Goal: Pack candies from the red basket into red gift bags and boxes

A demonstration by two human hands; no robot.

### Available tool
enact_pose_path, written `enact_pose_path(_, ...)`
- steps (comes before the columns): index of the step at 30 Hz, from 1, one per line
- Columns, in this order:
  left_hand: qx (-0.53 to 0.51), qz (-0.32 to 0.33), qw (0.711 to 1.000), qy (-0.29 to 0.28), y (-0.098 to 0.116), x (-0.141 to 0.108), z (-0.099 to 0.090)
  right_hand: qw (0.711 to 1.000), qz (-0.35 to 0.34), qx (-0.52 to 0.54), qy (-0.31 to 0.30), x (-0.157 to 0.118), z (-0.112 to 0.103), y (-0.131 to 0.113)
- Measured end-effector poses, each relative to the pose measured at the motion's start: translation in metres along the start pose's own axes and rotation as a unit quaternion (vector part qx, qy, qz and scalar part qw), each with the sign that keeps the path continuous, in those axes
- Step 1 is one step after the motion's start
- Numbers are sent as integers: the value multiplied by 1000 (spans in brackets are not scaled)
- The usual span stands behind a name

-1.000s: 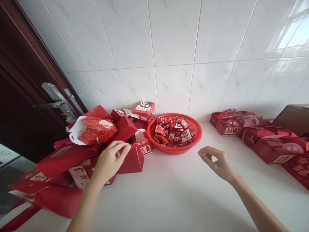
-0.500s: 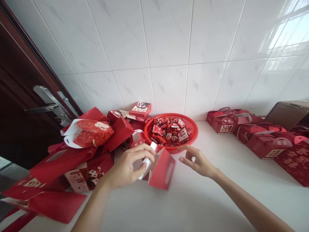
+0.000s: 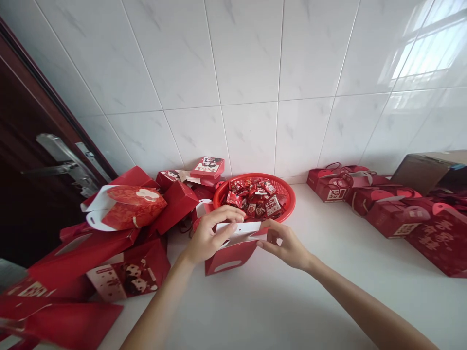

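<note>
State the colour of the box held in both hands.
Red outside, white inside; the box shows best in the head view.

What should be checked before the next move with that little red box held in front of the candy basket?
1. Both hands on the box: left hand and right hand each pinch the small red box at its top; ok.
2. Box top open: white inner flap shows; ok.
3. Box empty inside: cannot tell.
4. Red basket within easy reach, right behind the box: ok.
5. Candies in the basket: plenty; ok.
6. Bare counter in front: ok.
</note>
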State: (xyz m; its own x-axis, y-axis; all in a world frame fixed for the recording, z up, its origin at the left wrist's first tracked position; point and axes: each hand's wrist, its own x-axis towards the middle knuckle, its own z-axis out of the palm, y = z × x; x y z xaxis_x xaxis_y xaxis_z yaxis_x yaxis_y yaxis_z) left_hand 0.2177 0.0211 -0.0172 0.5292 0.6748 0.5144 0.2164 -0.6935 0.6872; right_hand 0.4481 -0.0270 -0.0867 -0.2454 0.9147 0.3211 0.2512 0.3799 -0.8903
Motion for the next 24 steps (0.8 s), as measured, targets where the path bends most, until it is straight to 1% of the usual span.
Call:
enact_pose_path(5, -77, -121, 990, -16, -20, -9, 17, 996, 30, 89, -4, 4, 4, 0)
enact_pose_path(9, -131, -224, 965, -34, -28, -15, 26, 992, 53, 112, -14, 7, 9, 0)
enact_pose_path(11, -159, -258, 952, -42, -30, -15, 27, 990, 65, 119, -26, 8, 9, -1)
enact_pose_path(13, -179, -271, 945, -47, -31, -14, 26, 992, 62, 105, -31, 11, 4, -2)
enact_pose_path(15, -181, -270, 944, -47, -30, -11, 26, 998, 38, 55, -7, 19, -7, -4)
enact_pose_path(17, -179, -269, 945, -40, -30, -9, 27, 998, 3, -21, 54, 33, -23, -3)
enact_pose_path(18, -181, -269, 945, -38, -30, -8, 29, 994, -12, -61, 92, 41, -31, -2)
enact_pose_path(20, -193, -270, 942, -39, -29, -6, 33, 983, -11, -121, 140, 60, -45, 5)
enact_pose_path(21, -202, -271, 940, -43, -29, -5, 36, 976, 8, -164, 145, 69, -50, 9)
enact_pose_path(22, -212, -271, 938, -49, -29, -4, 38, 966, 37, -218, 133, 77, -53, 13)
enact_pose_path(24, -230, -265, 935, -58, -28, -3, 39, 936, 98, -330, 75, 90, -55, 21)
